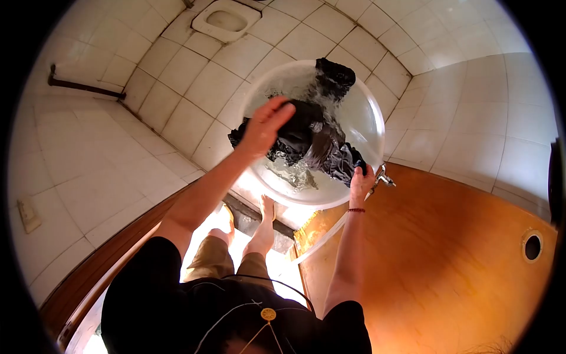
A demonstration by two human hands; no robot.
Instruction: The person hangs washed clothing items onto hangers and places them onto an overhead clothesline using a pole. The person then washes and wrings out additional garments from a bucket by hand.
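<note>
A wet black garment (pixel 306 127) lies bunched across a round, whitish basin (pixel 377 127) of water, partly sunk, one end over the far rim and another by the left rim. My left hand (pixel 265 128), slightly blurred, is above the basin's left half, its fingers curled against the black cloth. At the near right rim my right hand (pixel 361 184) pinches a dark end of the same cloth. Water streams and splashes around the folds. Whether it is one garment or more, I cannot tell.
A metal tap (pixel 382 179) sits by the basin's right rim, and a pale hose (pixel 321 241) runs below it. An orange-brown wooden door (pixel 436 248) fills the lower right. A squat toilet (pixel 227 20) is set in the tiled floor at the back. A dark pipe (pixel 85 86) runs along the left wall.
</note>
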